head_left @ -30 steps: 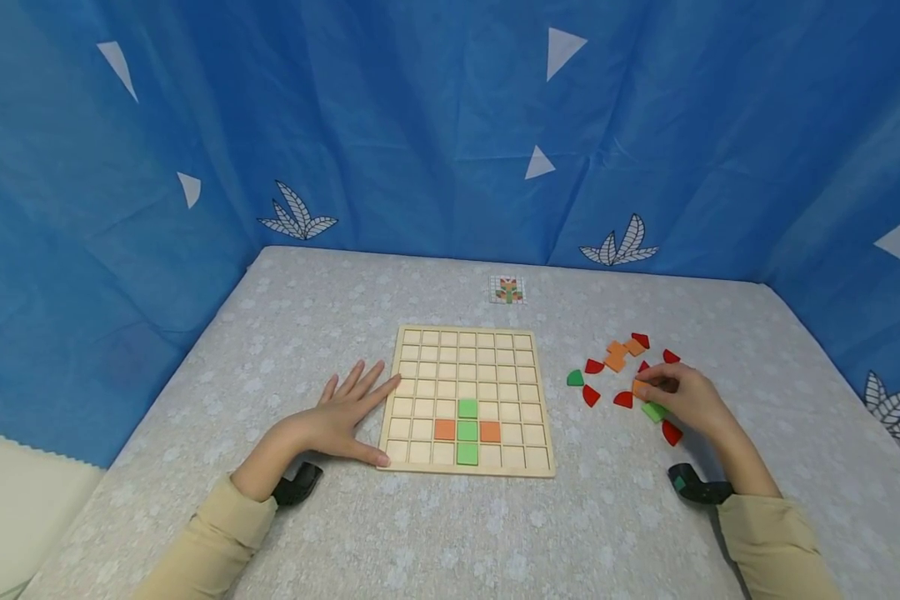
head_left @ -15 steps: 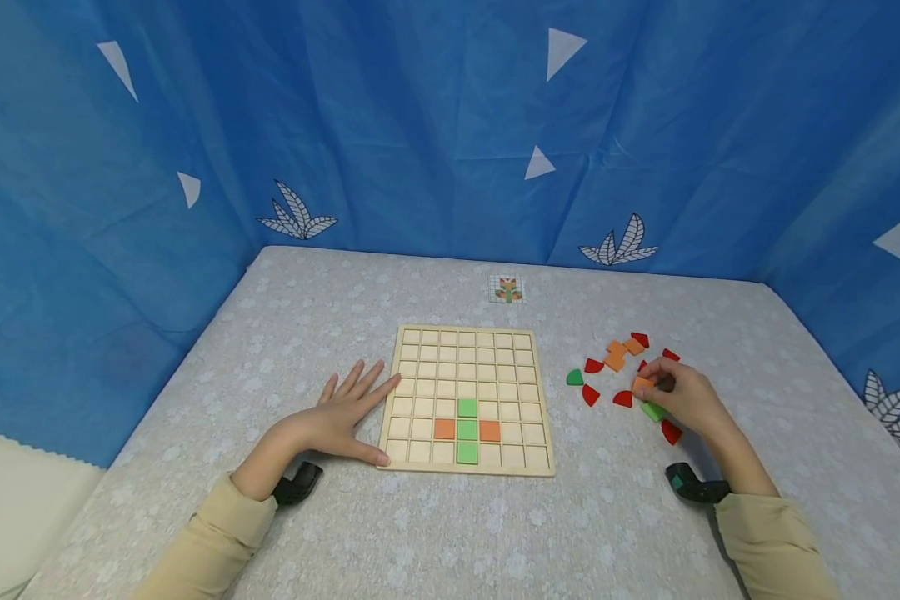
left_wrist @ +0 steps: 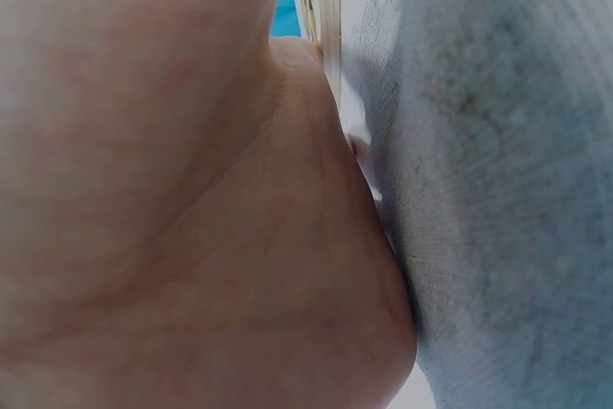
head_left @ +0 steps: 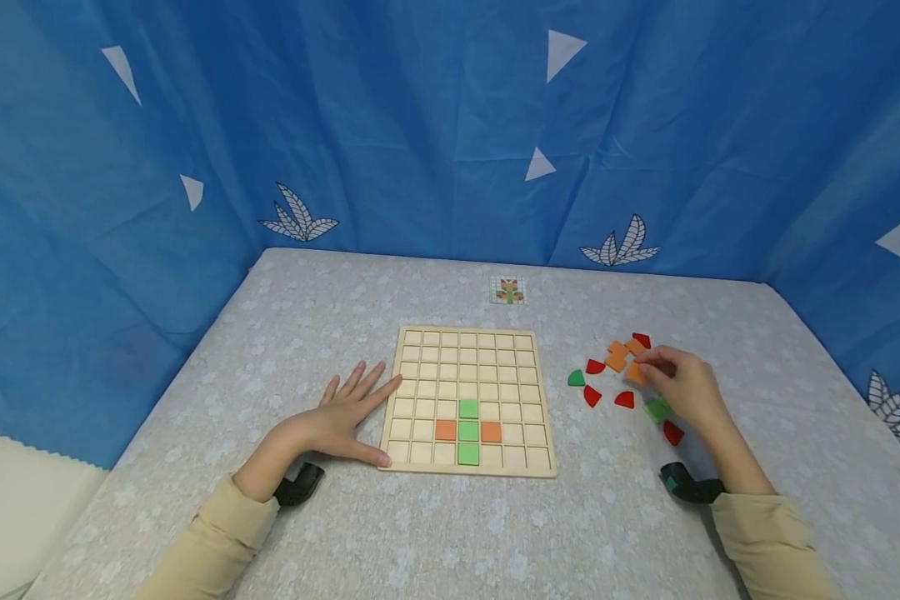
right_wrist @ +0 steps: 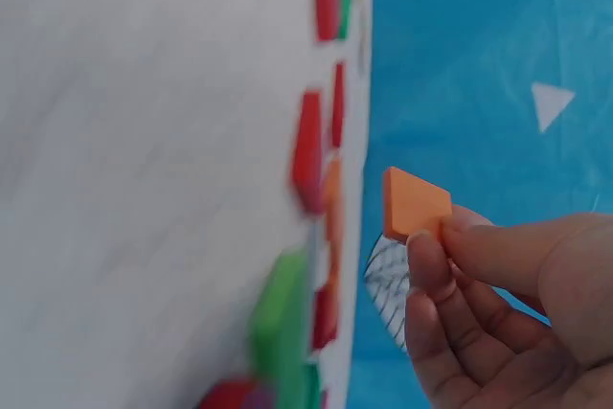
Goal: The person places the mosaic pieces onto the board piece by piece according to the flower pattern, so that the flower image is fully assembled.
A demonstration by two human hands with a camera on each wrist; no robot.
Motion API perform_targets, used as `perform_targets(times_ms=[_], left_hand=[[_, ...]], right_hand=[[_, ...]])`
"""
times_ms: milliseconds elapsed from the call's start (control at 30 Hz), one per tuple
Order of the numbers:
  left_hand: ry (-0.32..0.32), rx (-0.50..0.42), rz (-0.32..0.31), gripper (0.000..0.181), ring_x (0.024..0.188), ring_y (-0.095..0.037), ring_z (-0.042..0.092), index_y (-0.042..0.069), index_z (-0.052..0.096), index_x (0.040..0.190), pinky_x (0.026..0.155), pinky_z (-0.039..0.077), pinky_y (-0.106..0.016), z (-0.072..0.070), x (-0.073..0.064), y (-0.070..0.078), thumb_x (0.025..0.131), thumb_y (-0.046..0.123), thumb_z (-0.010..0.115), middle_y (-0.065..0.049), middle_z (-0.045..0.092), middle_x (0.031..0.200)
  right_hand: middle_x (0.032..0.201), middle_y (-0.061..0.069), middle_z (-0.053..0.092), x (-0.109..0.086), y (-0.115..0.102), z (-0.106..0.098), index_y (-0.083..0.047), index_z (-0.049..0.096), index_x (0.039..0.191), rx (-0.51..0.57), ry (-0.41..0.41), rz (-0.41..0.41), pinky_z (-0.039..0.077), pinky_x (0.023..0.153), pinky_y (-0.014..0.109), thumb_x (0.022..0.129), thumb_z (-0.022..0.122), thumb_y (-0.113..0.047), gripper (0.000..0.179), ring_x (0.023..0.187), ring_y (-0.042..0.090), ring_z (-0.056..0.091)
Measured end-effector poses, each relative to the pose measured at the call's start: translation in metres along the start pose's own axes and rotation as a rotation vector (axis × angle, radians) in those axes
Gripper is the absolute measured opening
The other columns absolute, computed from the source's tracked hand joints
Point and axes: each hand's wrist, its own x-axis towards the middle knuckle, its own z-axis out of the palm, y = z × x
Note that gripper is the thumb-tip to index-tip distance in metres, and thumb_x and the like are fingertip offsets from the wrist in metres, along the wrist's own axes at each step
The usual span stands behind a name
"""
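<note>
My right hand point(head_left: 682, 385) pinches an orange square tile point(right_wrist: 417, 206) between thumb and fingertips, lifted off the table in the right wrist view. Beneath and around it lie loose pieces, among them a green tile point(head_left: 656, 409) and a red quarter-round piece point(head_left: 672, 432). My left hand point(head_left: 339, 419) rests spread on the table, its thumb and a fingertip touching the left edge of the wooden grid board point(head_left: 412, 354). On the board, a column of three green tiles point(head_left: 468, 431) has an orange tile point(head_left: 446, 430) on its left and another orange tile point(head_left: 491, 432) on its right.
More orange tiles point(head_left: 616, 359), several red pieces point(head_left: 592, 396) and a dark green quarter-round piece point(head_left: 576, 378) lie right of the board. Behind the board is a small pattern card point(head_left: 507, 290). A blue curtain point(head_left: 420, 125) hangs along the table's far side.
My right hand has raised the orange tile from among the pieces and moved slightly away from me. The left hand has stayed still at the board.
</note>
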Motion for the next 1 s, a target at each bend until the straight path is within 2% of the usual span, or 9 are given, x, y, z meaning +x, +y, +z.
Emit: perform_targets(times_ms=[100,200,267,367,433,500,767,1000], left_hand=[[-0.001,0.005,0.001,0.111,0.136,-0.038,-0.015,0.011,0.012,0.152,0.101,-0.009,-0.062,0.000,0.000,0.000,0.072,0.062,0.069,-0.018,-0.006,0.154],[-0.001,0.008,0.002,0.111,0.136,-0.038,-0.015,0.011,0.011,0.152,0.101,-0.009,-0.062,0.000,0.000,0.000,0.072,0.062,0.069,-0.018,-0.006,0.154],[-0.003,0.008,0.002,0.111,0.136,-0.038,-0.015,0.011,0.011,0.152,0.101,-0.009,-0.062,0.000,0.000,0.000,0.072,0.062,0.069,-0.018,-0.006,0.154],[-0.002,0.004,0.002,0.111,0.136,-0.038,-0.015,0.010,0.012,0.152,0.101,-0.009,-0.062,-0.001,0.000,0.000,0.072,0.061,0.070,-0.018,-0.006,0.154],[-0.002,0.003,0.001,0.111,0.136,-0.038,-0.015,0.010,0.012,0.152,0.101,-0.009,-0.062,-0.001,-0.001,0.001,0.072,0.061,0.070,-0.018,-0.006,0.154],[0.000,0.001,0.002,0.111,0.136,-0.039,-0.015,0.010,0.012,0.151,0.101,-0.009,-0.062,-0.001,-0.001,0.001,0.072,0.061,0.070,-0.018,-0.006,0.154],[0.000,0.009,0.002,0.111,0.136,-0.039,-0.015,0.011,0.012,0.152,0.100,-0.009,-0.063,0.000,-0.001,0.000,0.072,0.061,0.070,-0.018,-0.006,0.154],[-0.002,0.009,0.000,0.111,0.136,-0.039,-0.015,0.011,0.012,0.152,0.101,-0.009,-0.062,0.000,0.000,0.002,0.072,0.061,0.070,-0.018,-0.006,0.154]], right_hand=[[0.091,0.009,0.066,0.010,0.017,0.015,-0.006,0.068,0.099,0.025,0.041,-0.027,0.050,0.062,0.021,0.091,0.064,-0.012,0.011,0.073,0.019,0.059],[0.090,0.005,0.066,0.021,0.029,0.030,-0.012,0.068,0.100,0.086,0.067,-0.085,0.049,0.061,0.018,0.091,0.063,-0.020,0.012,0.072,0.013,0.061],[0.088,0.003,0.066,0.024,0.015,0.034,-0.013,0.068,0.098,0.123,0.069,-0.112,0.048,0.054,0.018,0.091,0.063,-0.021,0.011,0.070,0.012,0.061],[0.089,0.010,0.066,0.023,-0.030,0.030,-0.006,0.068,0.098,0.219,0.008,-0.103,0.050,0.054,0.023,0.091,0.063,-0.015,0.013,0.071,0.020,0.063],[0.089,0.011,0.066,0.021,-0.062,0.028,-0.003,0.068,0.099,0.257,-0.039,-0.077,0.050,0.056,0.026,0.091,0.063,-0.012,0.013,0.073,0.025,0.063],[0.089,0.012,0.066,0.021,-0.082,0.031,-0.001,0.067,0.100,0.293,-0.094,-0.051,0.052,0.061,0.029,0.092,0.062,-0.011,0.015,0.075,0.028,0.063],[0.085,0.009,0.066,0.027,-0.113,0.062,0.000,0.068,0.100,0.453,-0.223,-0.090,0.052,0.070,0.045,0.092,0.061,-0.008,0.013,0.077,0.031,0.063],[0.089,0.008,0.066,0.028,-0.130,0.086,0.000,0.067,0.100,0.497,-0.290,-0.098,0.053,0.071,0.040,0.091,0.061,-0.008,0.013,0.079,0.027,0.065]])
